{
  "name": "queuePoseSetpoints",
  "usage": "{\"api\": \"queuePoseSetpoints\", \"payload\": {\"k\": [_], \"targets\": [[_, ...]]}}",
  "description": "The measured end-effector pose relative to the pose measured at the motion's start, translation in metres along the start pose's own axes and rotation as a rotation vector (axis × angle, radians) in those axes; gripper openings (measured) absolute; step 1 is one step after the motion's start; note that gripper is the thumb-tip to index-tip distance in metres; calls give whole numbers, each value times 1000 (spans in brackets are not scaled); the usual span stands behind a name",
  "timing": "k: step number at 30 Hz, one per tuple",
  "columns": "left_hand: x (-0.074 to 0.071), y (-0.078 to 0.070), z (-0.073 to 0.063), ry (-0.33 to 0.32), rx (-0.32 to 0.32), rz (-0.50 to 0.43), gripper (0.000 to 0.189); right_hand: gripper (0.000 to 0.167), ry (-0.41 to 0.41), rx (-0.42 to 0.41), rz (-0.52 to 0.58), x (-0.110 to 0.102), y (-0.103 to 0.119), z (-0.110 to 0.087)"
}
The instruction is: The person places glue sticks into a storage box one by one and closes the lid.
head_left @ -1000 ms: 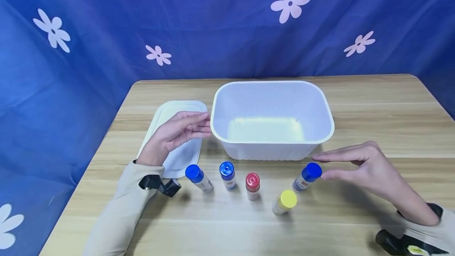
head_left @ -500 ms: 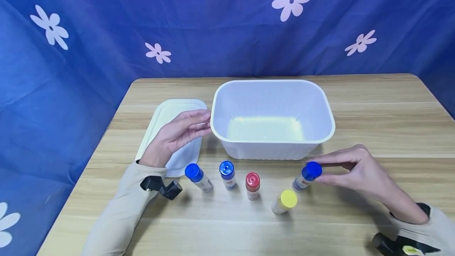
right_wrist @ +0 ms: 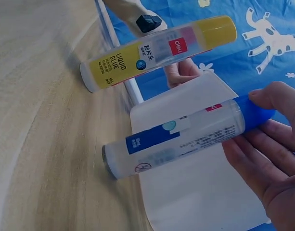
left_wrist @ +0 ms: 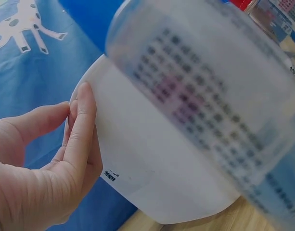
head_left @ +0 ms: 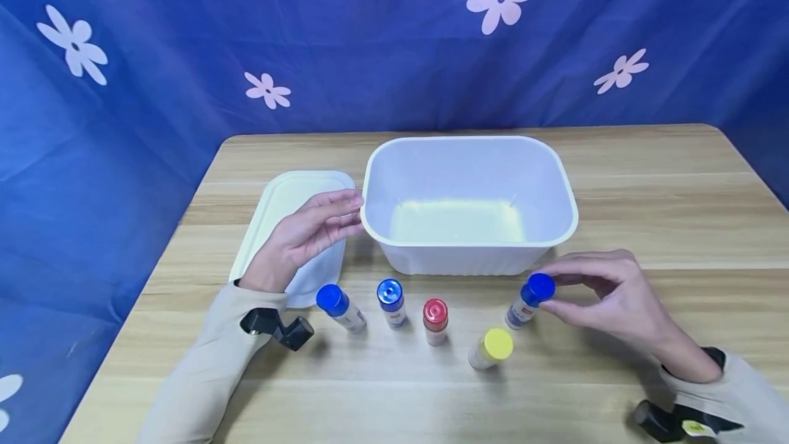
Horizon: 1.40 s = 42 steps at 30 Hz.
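My right hand (head_left: pixel 610 297) pinches the blue cap of a clear liquid glue bottle (right_wrist: pixel 173 139) between thumb and fingers. The bottle appears to stand on the table, though contact at its base is hard to tell. Just left of it stands a yellow-capped glue bottle (head_left: pixel 490 349). My left hand (head_left: pixel 308 231) has fairly straight fingers touching the outer left side of a white plastic bin (head_left: pixel 462 259), near its rim. Before the bin stand a red-capped bottle (head_left: pixel 435 322) and two more blue-capped bottles, the left one (head_left: pixel 341 308) and the middle one (head_left: pixel 392 303).
A white lid (head_left: pixel 296 187) lies flat left of the bin, partly under my left hand. The wooden table (head_left: pixel 666 197) reaches back to a blue curtain (head_left: pixel 382 40) with white flowers. Each wrist wears a black camera strap.
My right hand has moved left and its thumb and fingers have closed on the blue cap. The left hand stays at the bin's side. The head view has shifted slightly.
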<state>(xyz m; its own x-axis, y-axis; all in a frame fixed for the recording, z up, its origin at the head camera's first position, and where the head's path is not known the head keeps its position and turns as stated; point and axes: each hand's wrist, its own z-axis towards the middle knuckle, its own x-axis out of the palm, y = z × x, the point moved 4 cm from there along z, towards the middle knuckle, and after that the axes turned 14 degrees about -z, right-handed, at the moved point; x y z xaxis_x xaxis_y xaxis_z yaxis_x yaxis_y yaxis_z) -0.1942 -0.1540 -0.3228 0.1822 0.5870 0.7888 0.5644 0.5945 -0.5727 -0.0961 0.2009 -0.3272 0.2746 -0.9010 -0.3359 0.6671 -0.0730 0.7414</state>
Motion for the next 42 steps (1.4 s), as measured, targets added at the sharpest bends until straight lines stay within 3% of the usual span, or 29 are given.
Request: {"api": "queuePoseSetpoints", "payload": {"k": [6,15,27,35,42], "targets": [[4,1,0,18,2,-21,13,43,-40,-90,52,-5,10,6],[1,0,-2,75,14,-19,14,37,-99,-104,75,-15,23,16],[2,2,-5,-28,-26,-134,16,35,-201,-192,119,-29,50,37],[0,1,-5,-10,-32,-125,15,36,-309,-176,108,-40,62,48],[2,-1,-4,10,-2,-3,13,36,-376,-149,59,-49,62,55]]}}
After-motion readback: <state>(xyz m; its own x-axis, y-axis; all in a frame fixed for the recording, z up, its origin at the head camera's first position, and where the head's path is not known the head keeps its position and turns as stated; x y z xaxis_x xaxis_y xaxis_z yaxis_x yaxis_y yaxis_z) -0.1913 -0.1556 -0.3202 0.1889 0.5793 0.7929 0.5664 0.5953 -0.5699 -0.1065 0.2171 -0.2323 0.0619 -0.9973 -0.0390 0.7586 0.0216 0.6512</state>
